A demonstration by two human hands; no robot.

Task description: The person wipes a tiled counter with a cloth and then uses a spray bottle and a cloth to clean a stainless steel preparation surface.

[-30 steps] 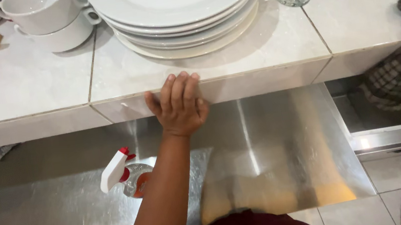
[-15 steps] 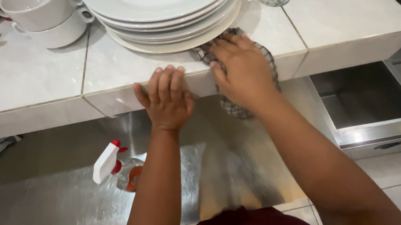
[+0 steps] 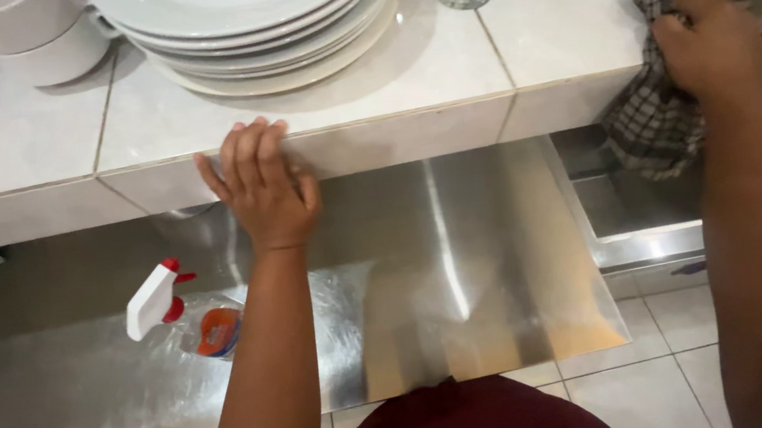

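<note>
Checked cloth (image 3: 651, 111) bunched under right hand (image 3: 705, 38), counter's corner (image 3: 562, 40)

Both forearms are bare from the bottom of the view up to the wrists, with no sleeve, watch, bracelet or glove. The left hand (image 3: 264, 194) shows no ring on its fingers (image 3: 245, 153), which have short, plain nails. The right hand (image 3: 705, 38) is equally unadorned. Between the forearms sits a dark maroon garment (image 3: 467, 424), smooth, plain and unpatterned.
</note>
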